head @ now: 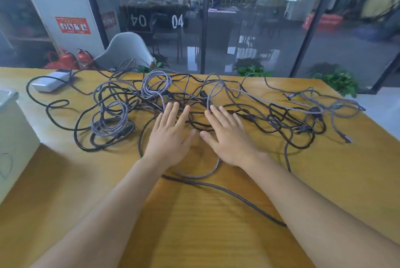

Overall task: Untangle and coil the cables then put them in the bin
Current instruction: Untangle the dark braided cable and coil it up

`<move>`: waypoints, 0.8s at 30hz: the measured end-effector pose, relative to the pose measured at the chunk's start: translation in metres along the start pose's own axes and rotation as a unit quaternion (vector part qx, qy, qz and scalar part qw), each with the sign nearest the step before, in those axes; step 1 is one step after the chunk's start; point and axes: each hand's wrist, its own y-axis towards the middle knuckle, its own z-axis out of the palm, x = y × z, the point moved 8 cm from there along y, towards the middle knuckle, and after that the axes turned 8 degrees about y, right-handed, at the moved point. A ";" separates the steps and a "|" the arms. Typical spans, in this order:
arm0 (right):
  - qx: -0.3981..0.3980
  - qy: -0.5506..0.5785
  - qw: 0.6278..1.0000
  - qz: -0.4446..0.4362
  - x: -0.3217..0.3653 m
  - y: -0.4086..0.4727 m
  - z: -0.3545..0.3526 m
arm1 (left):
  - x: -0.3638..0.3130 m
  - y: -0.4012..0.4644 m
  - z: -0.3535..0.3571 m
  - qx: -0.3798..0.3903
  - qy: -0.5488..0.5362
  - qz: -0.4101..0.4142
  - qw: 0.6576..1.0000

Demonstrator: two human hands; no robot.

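Cables [194, 103] sprawl knotted across the table [216, 235] — black and grey — under flat, spread left hand [171, 135] and right hand [227, 135].

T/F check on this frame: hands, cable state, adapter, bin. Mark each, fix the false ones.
1. Both hands lie flat with straight fingers on the cables. True: left hand, right hand.
2. Every cable is neatly coiled. False: most form a tangle across the table.
3. A white power adapter sits far left. True.
4. The right hand lifts a plug. False: it holds nothing.
5. The white bin stands at the right edge. False: left edge.
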 end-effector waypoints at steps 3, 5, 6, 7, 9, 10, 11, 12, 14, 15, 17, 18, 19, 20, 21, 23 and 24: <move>0.003 0.016 1.000 -0.019 0.022 -0.019 -0.005 | 0.002 -0.022 -0.012 -0.019 -0.013 0.008 1.000; 0.022 0.026 0.998 -0.051 0.037 -0.030 -0.003 | 0.005 -0.035 -0.016 -0.024 -0.017 0.012 0.999; 0.035 0.030 0.997 -0.066 0.044 -0.035 0.000 | 0.007 -0.040 -0.017 -0.029 -0.020 0.013 0.999; 0.049 0.034 0.995 -0.078 0.050 -0.040 0.004 | 0.009 -0.045 -0.018 -0.032 -0.024 0.014 0.999; 0.073 0.045 0.992 -0.090 0.056 -0.049 0.013 | 0.012 -0.052 -0.017 -0.030 -0.032 0.012 0.999; 0.082 0.049 0.991 -0.089 0.055 -0.053 0.018 | 0.014 -0.054 -0.015 -0.026 -0.038 0.010 0.999; 0.091 0.052 0.991 -0.086 0.053 -0.057 0.024 | 0.016 -0.056 -0.012 -0.015 -0.045 0.009 0.999; 0.097 0.056 0.990 -0.081 0.051 -0.060 0.029 | 0.019 -0.057 -0.008 0.004 -0.051 0.009 0.999; 0.097 0.074 0.990 -0.065 0.044 -0.061 0.033 | 0.022 -0.058 0.001 0.040 -0.064 0.010 0.997; 0.092 0.078 0.991 -0.057 0.040 -0.059 0.033 | 0.023 -0.058 0.003 0.049 -0.069 0.009 0.996; 0.077 0.068 0.993 -0.052 0.032 -0.052 0.029 | 0.024 -0.059 0.004 0.055 -0.070 0.011 0.996; 0.067 0.063 0.995 -0.050 0.027 -0.048 0.026 | 0.023 -0.059 0.004 0.058 -0.069 0.012 0.996; 0.053 0.065 0.995 -0.047 0.021 -0.045 0.022 | 0.022 -0.059 0.003 0.062 -0.067 0.012 0.996; 0.032 0.077 0.995 -0.047 0.016 -0.042 0.016 | 0.021 -0.059 0.004 0.069 -0.062 0.012 0.996; 0.004 0.093 0.994 -0.054 0.012 -0.041 0.010 | 0.021 -0.059 0.004 0.076 -0.058 0.011 0.995; -0.044 0.111 0.990 -0.073 0.008 -0.042 0.003 | 0.022 -0.059 0.006 0.087 -0.057 0.009 0.995; -0.053 0.113 0.989 -0.079 0.008 -0.044 0.002 | 0.022 -0.058 0.005 0.085 -0.061 0.011 0.994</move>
